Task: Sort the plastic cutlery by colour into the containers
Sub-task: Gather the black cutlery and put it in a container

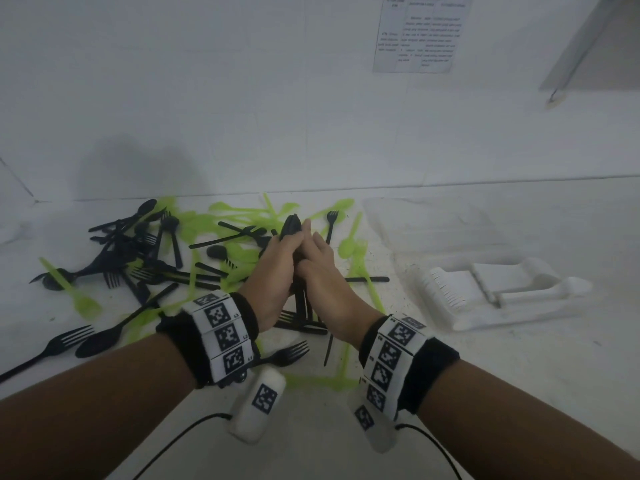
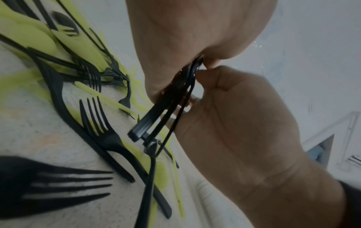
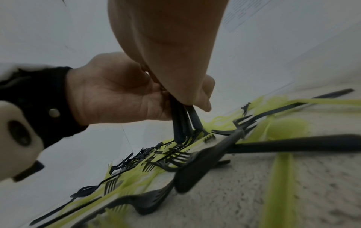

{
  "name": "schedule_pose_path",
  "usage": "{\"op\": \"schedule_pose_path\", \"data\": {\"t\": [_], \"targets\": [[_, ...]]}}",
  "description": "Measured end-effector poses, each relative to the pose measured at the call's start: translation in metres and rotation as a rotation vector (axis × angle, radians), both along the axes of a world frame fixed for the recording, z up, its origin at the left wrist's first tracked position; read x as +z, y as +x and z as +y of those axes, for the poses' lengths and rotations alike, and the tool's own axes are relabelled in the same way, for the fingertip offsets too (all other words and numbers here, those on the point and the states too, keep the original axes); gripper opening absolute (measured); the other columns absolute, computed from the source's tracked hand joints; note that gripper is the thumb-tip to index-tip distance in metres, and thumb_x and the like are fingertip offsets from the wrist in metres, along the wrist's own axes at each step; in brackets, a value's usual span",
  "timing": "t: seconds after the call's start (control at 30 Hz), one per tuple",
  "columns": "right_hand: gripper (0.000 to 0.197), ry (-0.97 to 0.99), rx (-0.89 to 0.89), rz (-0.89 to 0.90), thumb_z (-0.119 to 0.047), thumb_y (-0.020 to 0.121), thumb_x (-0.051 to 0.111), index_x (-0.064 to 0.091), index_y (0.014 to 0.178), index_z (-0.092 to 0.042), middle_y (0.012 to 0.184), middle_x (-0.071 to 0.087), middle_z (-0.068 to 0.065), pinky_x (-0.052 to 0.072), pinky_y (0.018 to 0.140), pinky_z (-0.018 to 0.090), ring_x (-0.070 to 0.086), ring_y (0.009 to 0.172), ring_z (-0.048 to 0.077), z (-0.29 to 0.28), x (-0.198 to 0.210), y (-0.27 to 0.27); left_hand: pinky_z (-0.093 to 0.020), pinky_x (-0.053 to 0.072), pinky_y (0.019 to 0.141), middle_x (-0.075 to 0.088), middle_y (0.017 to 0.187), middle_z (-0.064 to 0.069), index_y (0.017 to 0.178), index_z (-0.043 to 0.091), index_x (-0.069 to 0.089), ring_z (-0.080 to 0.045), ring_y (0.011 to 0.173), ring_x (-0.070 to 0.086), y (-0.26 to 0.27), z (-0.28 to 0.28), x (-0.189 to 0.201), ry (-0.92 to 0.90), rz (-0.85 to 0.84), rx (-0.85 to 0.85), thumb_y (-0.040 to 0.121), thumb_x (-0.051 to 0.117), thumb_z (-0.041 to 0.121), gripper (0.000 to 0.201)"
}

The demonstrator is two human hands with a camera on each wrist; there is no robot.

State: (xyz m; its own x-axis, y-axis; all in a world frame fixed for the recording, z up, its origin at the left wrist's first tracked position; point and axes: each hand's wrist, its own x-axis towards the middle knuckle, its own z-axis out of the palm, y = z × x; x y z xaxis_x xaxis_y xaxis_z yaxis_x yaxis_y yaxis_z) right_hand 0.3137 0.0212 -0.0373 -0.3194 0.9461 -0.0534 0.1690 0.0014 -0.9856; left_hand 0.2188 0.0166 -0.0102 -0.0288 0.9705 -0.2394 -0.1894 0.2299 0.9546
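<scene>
Both hands meet over the middle of the pile in the head view. My left hand (image 1: 282,249) and right hand (image 1: 320,254) together grip an upright bundle of black cutlery (image 1: 292,226). Its handle ends point down toward the table (image 1: 519,375). The left wrist view shows the bundle (image 2: 154,121) held between the left palm (image 2: 195,38) and the right hand's curled fingers (image 2: 207,80). In the right wrist view, the left hand (image 3: 121,95) wraps the bundle (image 3: 181,123). Loose black forks and spoons (image 1: 114,258) and green cutlery (image 1: 239,216) lie scattered under and around the hands.
A white tray (image 1: 540,306) holding white cutlery (image 1: 445,289) sits on the right. Behind it stands a pale, see-through container (image 1: 433,220). The wall rises just past the pile, with a printed sheet (image 1: 419,32) on it. Black forks (image 1: 287,353) lie near my wrists.
</scene>
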Motion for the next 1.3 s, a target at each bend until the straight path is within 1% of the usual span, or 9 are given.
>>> {"op": "schedule_pose_path", "data": {"t": [0.23, 0.4, 0.5, 0.57, 0.7, 0.87, 1.1, 1.2, 1.3], "targets": [[0.081, 0.030, 0.082, -0.049, -0.022, 0.097, 0.039, -0.004, 0.161, -0.048, 0.169, -0.011, -0.021, 0.008, 0.129, 0.048, -0.015, 0.153, -0.004, -0.001, -0.002, -0.002, -0.036, 0.057, 0.081, 0.070, 0.090, 0.003, 0.101, 0.014, 0.060, -0.015, 0.094, 0.070, -0.008, 0.006, 0.001, 0.057, 0.067, 0.049, 0.099, 0.045, 0.019, 0.016], [0.085, -0.034, -0.013, 0.069, -0.046, 0.107, 0.046, -0.021, 0.159, -0.041, 0.163, 0.022, -0.007, 0.019, 0.126, 0.045, 0.018, 0.152, 0.008, -0.012, -0.003, -0.006, -0.032, 0.038, 0.056, 0.048, 0.066, -0.007, 0.080, 0.009, 0.048, -0.020, 0.058, 0.045, -0.021, 0.022, 0.012, 0.066, 0.002, 0.173, 0.084, 0.042, 0.008, 0.007], [0.065, -0.149, 0.024, 0.192, -0.048, 0.108, 0.046, 0.006, 0.159, -0.043, 0.127, 0.067, -0.005, 0.048, 0.110, 0.047, 0.062, 0.123, 0.007, -0.010, -0.004, -0.005, -0.029, 0.034, 0.052, 0.048, 0.065, -0.004, 0.092, 0.009, 0.048, -0.016, 0.054, 0.041, -0.024, 0.027, 0.021, 0.049, -0.100, 0.152, 0.086, 0.043, 0.010, 0.009], [0.031, -0.029, 0.049, 0.129, -0.041, 0.110, 0.043, 0.041, 0.140, -0.037, 0.109, 0.068, -0.010, 0.052, 0.104, 0.044, 0.066, 0.103, 0.004, -0.008, 0.001, -0.006, -0.028, 0.037, 0.057, 0.048, 0.068, -0.003, 0.100, 0.008, 0.048, -0.015, 0.053, 0.041, -0.026, 0.028, 0.023, 0.042, -0.179, 0.130, 0.087, 0.044, 0.009, 0.013], [0.033, 0.269, -0.037, -0.158, -0.034, 0.109, 0.041, 0.043, 0.142, -0.037, 0.077, 0.063, 0.008, 0.053, 0.076, 0.044, 0.058, 0.069, 0.021, -0.002, -0.002, -0.001, -0.031, 0.042, 0.065, 0.046, 0.074, -0.008, 0.101, 0.007, 0.047, -0.017, 0.060, 0.046, -0.032, 0.029, 0.025, 0.070, -0.262, 0.052, 0.091, 0.046, 0.005, 0.010], [0.029, 0.312, -0.018, -0.124, -0.041, 0.107, 0.051, 0.043, 0.134, -0.049, 0.085, 0.065, 0.006, 0.055, 0.078, 0.049, 0.063, 0.077, 0.027, -0.010, 0.005, 0.000, -0.033, 0.047, 0.072, 0.051, 0.075, -0.008, 0.105, 0.002, 0.055, -0.017, 0.062, 0.051, -0.040, 0.032, 0.024, 0.090, -0.261, 0.049, 0.097, 0.043, 0.008, 0.016], [0.042, 0.176, -0.106, -0.068, -0.034, 0.106, 0.053, 0.047, 0.147, -0.038, 0.084, 0.057, -0.004, 0.051, 0.077, 0.033, 0.055, 0.073, 0.008, -0.005, -0.011, -0.007, -0.030, 0.053, 0.072, 0.060, 0.089, -0.012, 0.109, 0.000, 0.061, -0.021, 0.080, 0.059, -0.040, 0.030, 0.016, 0.116, -0.170, -0.007, 0.100, 0.041, 0.012, 0.025], [0.014, 0.067, -0.054, -0.048, -0.032, 0.103, 0.062, 0.070, 0.112, -0.024, 0.084, 0.056, 0.002, 0.050, 0.075, 0.032, 0.055, 0.070, 0.009, -0.003, -0.005, -0.002, -0.030, 0.048, 0.077, 0.058, 0.094, -0.007, 0.109, 0.002, 0.068, -0.015, 0.082, 0.054, -0.049, 0.030, 0.012, 0.138, -0.032, -0.007, 0.102, 0.042, 0.014, 0.030], [0.017, 0.145, -0.063, -0.221, -0.031, 0.096, 0.072, 0.067, 0.081, -0.025, 0.078, 0.061, 0.003, 0.048, 0.067, 0.027, 0.056, 0.067, 0.013, 0.004, 0.005, 0.002, -0.033, 0.049, 0.084, 0.058, 0.094, -0.004, 0.105, 0.013, 0.071, -0.011, 0.074, 0.050, -0.068, 0.032, 0.007, 0.212, 0.165, -0.064, 0.102, 0.048, 0.016, 0.024]]}}
